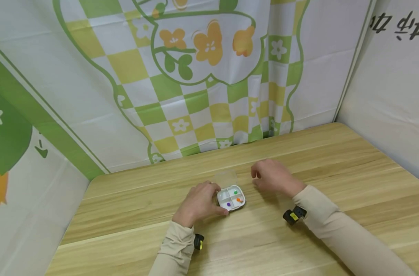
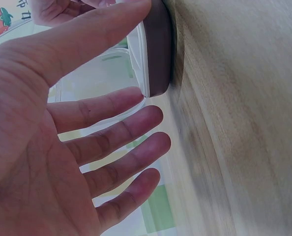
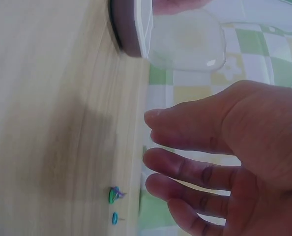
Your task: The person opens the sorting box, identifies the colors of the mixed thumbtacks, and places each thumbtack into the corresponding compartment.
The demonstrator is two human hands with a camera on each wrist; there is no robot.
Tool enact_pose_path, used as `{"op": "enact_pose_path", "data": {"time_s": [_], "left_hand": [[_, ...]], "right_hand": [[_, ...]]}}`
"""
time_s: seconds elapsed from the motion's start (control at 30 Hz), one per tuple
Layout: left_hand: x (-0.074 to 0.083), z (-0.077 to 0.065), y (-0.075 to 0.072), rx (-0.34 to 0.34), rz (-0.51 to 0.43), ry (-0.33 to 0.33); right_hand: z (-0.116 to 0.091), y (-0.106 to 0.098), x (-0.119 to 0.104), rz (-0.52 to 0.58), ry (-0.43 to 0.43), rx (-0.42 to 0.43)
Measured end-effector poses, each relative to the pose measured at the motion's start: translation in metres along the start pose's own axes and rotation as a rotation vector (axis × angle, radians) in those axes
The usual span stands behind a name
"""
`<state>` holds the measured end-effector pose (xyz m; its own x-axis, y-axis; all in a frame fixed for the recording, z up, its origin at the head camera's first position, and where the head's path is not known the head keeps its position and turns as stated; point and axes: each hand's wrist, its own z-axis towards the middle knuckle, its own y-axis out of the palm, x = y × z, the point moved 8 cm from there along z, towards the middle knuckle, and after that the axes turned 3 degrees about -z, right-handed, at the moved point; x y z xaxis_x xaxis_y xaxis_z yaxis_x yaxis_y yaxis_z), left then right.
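Note:
A small pill box (image 1: 224, 195) with a white four-part tray stands on the table, its clear lid (image 1: 226, 177) flipped back. Inside sit a green thumbtack (image 1: 235, 192), an orange thumbtack (image 1: 239, 200) and a purple thumbtack (image 1: 228, 204), in separate compartments. My left hand (image 1: 200, 201) holds the box by its left side between thumb and index finger, the other fingers spread. To the right of the box my right hand (image 1: 273, 176) hovers with loosely bent fingers, nothing visible in them. Beyond it lie a green thumbtack (image 3: 111, 195), touching something purple, and a blue thumbtack (image 3: 115, 218).
The wooden table (image 1: 133, 214) ends at a patterned curtain (image 1: 209, 103) at the back. White cloth walls rise on the left and right (image 1: 392, 84). In the head view the right hand and arm hide the loose thumbtacks.

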<state>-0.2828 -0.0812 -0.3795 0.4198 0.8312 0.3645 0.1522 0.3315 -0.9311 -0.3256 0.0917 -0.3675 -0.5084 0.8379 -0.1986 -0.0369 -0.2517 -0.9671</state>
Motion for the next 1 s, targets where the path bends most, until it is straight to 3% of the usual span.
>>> {"op": "enact_pose_path", "data": {"time_s": [1.0], "left_hand": [[-0.001, 0.001, 0.002, -0.006, 0.010, -0.005]], "right_hand": [[0.000, -0.006, 0.033, 0.011, 0.080, 0.017]]}}
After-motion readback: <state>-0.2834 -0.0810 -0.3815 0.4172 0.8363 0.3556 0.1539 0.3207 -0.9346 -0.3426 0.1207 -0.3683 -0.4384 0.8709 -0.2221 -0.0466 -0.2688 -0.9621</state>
